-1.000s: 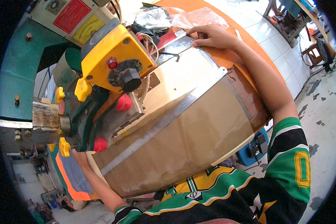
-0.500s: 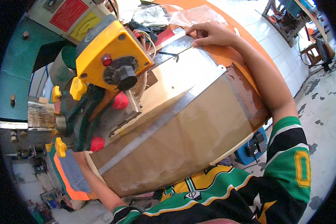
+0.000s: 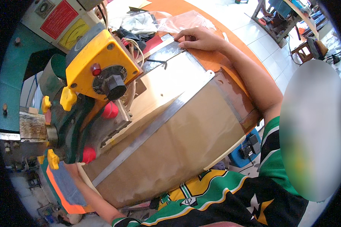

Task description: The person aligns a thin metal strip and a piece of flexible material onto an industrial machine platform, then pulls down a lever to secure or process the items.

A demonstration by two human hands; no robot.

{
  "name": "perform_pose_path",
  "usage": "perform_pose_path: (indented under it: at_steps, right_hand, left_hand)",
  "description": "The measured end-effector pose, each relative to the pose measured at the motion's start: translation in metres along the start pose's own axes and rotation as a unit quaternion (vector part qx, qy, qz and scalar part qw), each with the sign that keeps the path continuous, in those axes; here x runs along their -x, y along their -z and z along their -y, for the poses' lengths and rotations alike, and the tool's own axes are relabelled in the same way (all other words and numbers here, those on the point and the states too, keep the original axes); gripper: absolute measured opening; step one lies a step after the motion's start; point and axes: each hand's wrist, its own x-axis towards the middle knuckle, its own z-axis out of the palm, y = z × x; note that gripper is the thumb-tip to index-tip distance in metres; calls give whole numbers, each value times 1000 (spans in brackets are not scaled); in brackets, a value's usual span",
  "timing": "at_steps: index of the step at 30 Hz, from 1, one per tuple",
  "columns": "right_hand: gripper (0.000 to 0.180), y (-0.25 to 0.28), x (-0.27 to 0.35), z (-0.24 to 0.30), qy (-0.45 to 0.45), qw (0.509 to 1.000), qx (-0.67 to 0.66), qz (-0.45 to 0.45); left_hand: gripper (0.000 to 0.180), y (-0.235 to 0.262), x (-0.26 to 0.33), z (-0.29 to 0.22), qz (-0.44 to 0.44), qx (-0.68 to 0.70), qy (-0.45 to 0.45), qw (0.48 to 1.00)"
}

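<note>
My right hand (image 3: 201,39) rests at the far end of a shiny metal plate (image 3: 172,48). Its thumb and index fingertips touch the plate's edge, a small gap between them, and the other fingers curl loosely. My left hand (image 3: 71,171) reaches in at the lower left beside the machine. Its fingers are hidden behind the yellow knob and red roller. Between my arms lies a brown, film-like covered work surface (image 3: 185,140). A long steel ruler (image 3: 155,123) crosses it diagonally. Beyond the ruler is a pale wooden board (image 3: 161,89), with a black hex key (image 3: 158,61) on the metal plate.
A green machine with a yellow control box (image 3: 89,62), black dial and red rollers overhangs the left side. Plastic bags (image 3: 187,20) and cloth lie on the orange table (image 3: 238,45). A blue case (image 3: 240,153) stands below on the right. A blurred oval covers the far right.
The whole view has shifted, so table, machine and arms sit slightly further left and lower. Both hands keep their places on the workpiece. A blurred oval now appears at the right.
</note>
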Motion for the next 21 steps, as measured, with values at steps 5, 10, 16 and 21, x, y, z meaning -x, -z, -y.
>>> perform_pose_path:
  at_steps: [5, 10, 16, 21]
  right_hand:
    - [40, 1, 2, 7, -21, 1000, -2, -1]
    - [36, 5, -1, 5, 14, 1000, 26, -1]
    - [34, 1, 0, 5, -40, 999, -31, -3]
    - [36, 6, 4, 27, -47, 999, 9, -21]
  left_hand:
    - [44, -3, -2, 2, 6, -13, 14, 1000]
    - [45, 1, -1, 6, 17, -37, 34, 999]
    - [41, 8, 12, -23, 24, -82, -59, 995]
    - [34, -3, 18, -68, -35, 8, -49, 998]
